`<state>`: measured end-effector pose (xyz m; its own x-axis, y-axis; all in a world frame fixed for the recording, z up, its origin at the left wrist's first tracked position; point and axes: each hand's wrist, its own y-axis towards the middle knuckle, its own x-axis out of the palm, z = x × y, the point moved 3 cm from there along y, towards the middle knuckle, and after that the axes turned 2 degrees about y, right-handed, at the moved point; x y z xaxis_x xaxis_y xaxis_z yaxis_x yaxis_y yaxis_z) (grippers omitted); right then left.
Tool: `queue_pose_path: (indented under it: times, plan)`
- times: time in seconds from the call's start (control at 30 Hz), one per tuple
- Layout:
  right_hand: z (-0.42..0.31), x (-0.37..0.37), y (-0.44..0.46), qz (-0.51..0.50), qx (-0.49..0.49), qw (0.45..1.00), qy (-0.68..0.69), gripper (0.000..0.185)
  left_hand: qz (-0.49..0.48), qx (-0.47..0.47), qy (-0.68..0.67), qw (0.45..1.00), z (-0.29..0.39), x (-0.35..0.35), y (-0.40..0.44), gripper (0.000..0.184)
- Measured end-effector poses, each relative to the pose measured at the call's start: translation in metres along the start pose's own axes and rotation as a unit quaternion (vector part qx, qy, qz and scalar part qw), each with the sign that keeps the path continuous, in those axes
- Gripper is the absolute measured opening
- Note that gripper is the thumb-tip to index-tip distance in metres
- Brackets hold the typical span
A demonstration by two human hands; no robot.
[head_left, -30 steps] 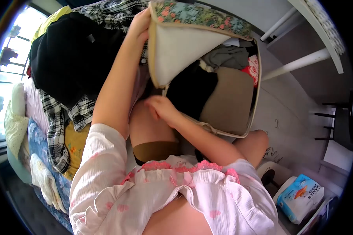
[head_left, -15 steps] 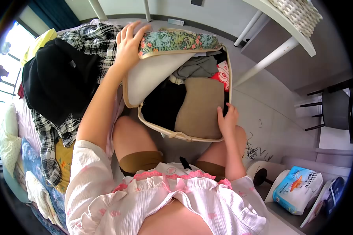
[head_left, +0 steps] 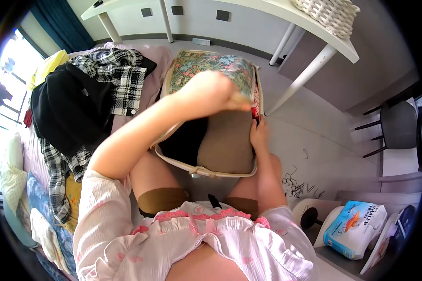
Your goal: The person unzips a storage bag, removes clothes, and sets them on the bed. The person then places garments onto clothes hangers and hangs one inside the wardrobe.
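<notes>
Between my knees stands a fabric storage bag (head_left: 206, 171) with cream trim, holding folded clothes. Its floral lid (head_left: 220, 65) is partly over the far half. My left hand (head_left: 211, 96), blurred by motion, reaches across the lid with fingers curled at its near edge. A folded brown garment (head_left: 227, 143) and a black garment (head_left: 185, 140) show at the front of the bag. At the right wall, my right hand (head_left: 259, 135) grips the rim, thumb inside. Behind it peeks a bit of red-and-white cloth (head_left: 255, 105).
On the left, a bed carries a black garment (head_left: 72, 107) and a plaid shirt (head_left: 129, 86). A white table (head_left: 326, 35) with a woven basket (head_left: 330, 16) stands at upper right. Black hangers (head_left: 297, 185) lie on the floor. A blue-and-white package (head_left: 354, 229) sits at lower right.
My left hand has swung the lid rightward and toward me, covering the grey cloth and the white lining. My right hand stays at the right rim. The view has shifted slightly.
</notes>
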<state>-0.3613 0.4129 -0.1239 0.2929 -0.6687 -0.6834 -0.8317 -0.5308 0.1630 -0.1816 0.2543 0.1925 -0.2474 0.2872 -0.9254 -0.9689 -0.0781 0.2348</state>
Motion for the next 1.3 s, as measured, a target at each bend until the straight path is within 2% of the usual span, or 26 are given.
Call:
queue_pose_path:
  times: [0.03,0.07,0.13,0.17,0.2,0.23,0.3,0.33,0.47,0.53,0.6,0.67,0.73,0.8,0.87,0.9,0.93,1.0,1.07,1.1,1.13,1.2,1.27,1.3]
  plan:
    - [0.011,0.004,0.001,-0.001,0.000,1.000,0.005,0.055,-0.016,-0.035,-0.084,0.996,-0.001,-0.009,0.010,0.040]
    - [0.022,0.008,0.000,-0.002,0.002,1.000,0.011,0.055,-0.042,-0.162,-0.154,0.974,-0.010,-0.024,0.014,0.041]
    - [0.028,0.010,-0.003,-0.002,0.011,1.000,0.016,0.054,0.124,-0.281,-0.278,0.910,-0.067,-0.028,0.013,0.049]
    - [0.026,0.008,-0.004,-0.003,0.017,1.000,0.013,0.054,0.180,-0.331,-0.360,0.853,-0.103,-0.031,0.006,0.052]
    - [0.022,0.006,-0.006,-0.004,0.024,1.000,0.010,0.054,0.275,-0.361,-0.307,0.837,-0.127,-0.043,-0.003,0.056]
    - [0.018,0.002,-0.008,-0.008,0.035,0.999,-0.001,0.054,0.330,-0.343,-0.417,0.774,-0.143,-0.051,-0.011,0.055]
    - [0.011,-0.003,-0.012,-0.016,0.056,0.998,-0.026,0.054,0.390,-0.391,-0.415,0.724,-0.191,-0.056,-0.027,0.051]
    - [0.013,-0.002,-0.015,-0.012,0.061,0.997,-0.043,0.054,0.395,-0.393,-0.461,0.691,-0.226,-0.052,-0.033,0.050]
    - [0.023,0.003,-0.014,-0.010,0.097,0.991,-0.095,0.054,0.401,-0.386,-0.509,0.656,-0.317,-0.043,-0.070,0.047]
    - [0.025,0.005,-0.012,-0.020,0.122,0.986,-0.116,0.054,0.390,-0.376,-0.589,0.600,-0.343,-0.037,-0.101,0.045]
    - [0.021,-0.001,-0.011,-0.034,0.145,0.978,-0.143,0.054,0.367,-0.416,-0.618,0.558,-0.385,-0.022,-0.142,0.043]
    - [0.025,0.001,-0.010,-0.044,0.156,0.974,-0.159,0.055,0.347,-0.432,-0.635,0.538,-0.449,0.006,-0.180,0.043]
    - [0.030,0.002,-0.007,-0.046,0.161,0.973,-0.161,0.055,0.359,-0.446,-0.613,0.544,-0.454,0.017,-0.190,0.044]
    - [0.032,0.004,-0.010,-0.047,0.159,0.975,-0.151,0.055,0.315,-0.463,-0.587,0.584,-0.470,0.026,-0.198,0.046]
    - [0.047,0.014,-0.013,-0.025,0.119,0.984,-0.132,0.055,0.345,-0.550,-0.427,0.630,-0.410,0.001,-0.177,0.051]
    - [0.051,0.018,-0.010,-0.018,0.094,0.987,-0.126,0.054,0.259,-0.534,-0.146,0.791,-0.403,-0.017,-0.175,0.055]
    - [0.048,0.019,-0.004,-0.016,0.093,0.989,-0.112,0.054,0.217,-0.537,-0.044,0.814,-0.420,-0.013,-0.172,0.060]
    - [0.044,0.015,-0.006,-0.021,0.099,0.991,-0.084,0.054,0.172,-0.499,0.118,0.841,-0.423,0.001,-0.160,0.061]
    - [0.032,0.006,-0.007,-0.042,0.109,0.990,-0.084,0.054,0.227,-0.487,0.201,0.819,-0.389,0.008,-0.142,0.059]
    - [0.028,0.003,-0.007,-0.049,0.112,0.989,-0.078,0.054,0.185,-0.539,0.181,0.801,-0.352,0.003,-0.125,0.048]
    - [0.026,0.002,-0.006,-0.055,0.114,0.989,-0.071,0.054,0.216,-0.491,0.215,0.816,-0.330,0.004,-0.118,0.042]
    - [0.034,0.005,-0.002,-0.071,0.108,0.991,-0.021,0.057,0.185,-0.335,0.428,0.819,-0.301,0.015,-0.112,0.041]
    - [0.038,0.005,-0.003,-0.071,0.096,0.992,0.027,0.061,0.159,-0.238,0.408,0.867,-0.249,0.037,-0.106,0.049]
    - [0.035,0.004,-0.005,-0.062,0.088,0.993,0.052,0.063,0.124,-0.276,0.342,0.889,-0.231,0.059,-0.106,0.055]
